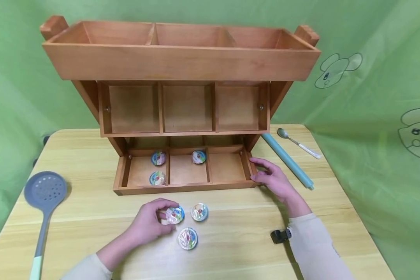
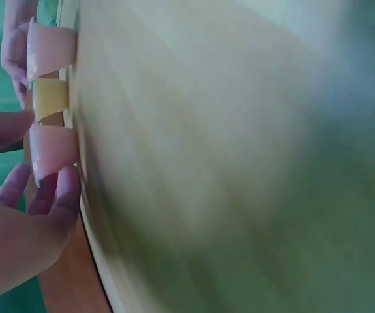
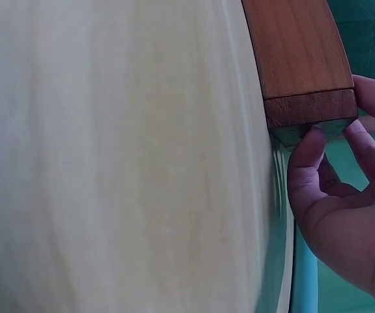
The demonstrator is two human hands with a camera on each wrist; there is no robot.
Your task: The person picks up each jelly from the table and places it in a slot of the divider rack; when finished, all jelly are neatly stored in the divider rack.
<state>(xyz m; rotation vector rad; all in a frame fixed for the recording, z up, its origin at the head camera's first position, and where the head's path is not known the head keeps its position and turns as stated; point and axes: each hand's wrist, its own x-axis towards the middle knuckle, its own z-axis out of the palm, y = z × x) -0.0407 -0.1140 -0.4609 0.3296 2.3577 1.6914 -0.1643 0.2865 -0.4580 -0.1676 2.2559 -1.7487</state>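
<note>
My left hand holds a small jelly cup with a printed foil lid, thumb and fingers at its sides. In the left wrist view that cup is pink, with a yellow cup and another pink cup beyond it. Two more jelly cups, one to the right and one nearer me, stand on the table. My right hand grips the right end of the bottom tray of a wooden tiered rack; the right wrist view shows the thumb against the end face.
In the bottom tray, two jelly cups sit in the left compartment and one cup in the middle one. A slotted skimmer lies at left. Right of the rack are a teal rod and a spoon. Green cloth surrounds the table.
</note>
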